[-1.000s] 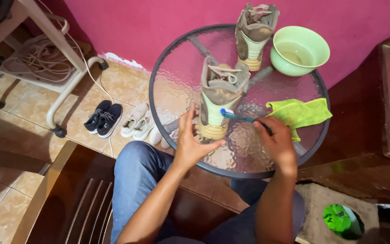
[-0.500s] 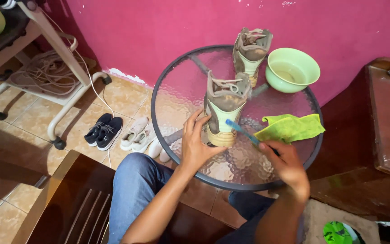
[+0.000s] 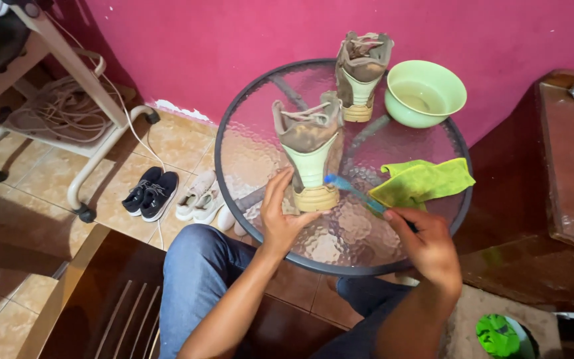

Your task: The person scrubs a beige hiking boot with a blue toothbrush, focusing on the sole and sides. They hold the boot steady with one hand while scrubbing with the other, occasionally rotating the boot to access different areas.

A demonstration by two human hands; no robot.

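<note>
Soft, even indoor light here, moderately bright, no hard sun. The textured glass tabletop (image 3: 280, 126) picks up pale, patchy glare across its ripples, blurring the floor tiles beneath. Shadows are faint: a soft one under the green bowl (image 3: 425, 93), darker tones pooling at the lower left by the wooden chair (image 3: 94, 299). The blue brush (image 3: 357, 193) smears slightly with motion. Edges bend a little, wide-angle style; colours run saturated.
</note>
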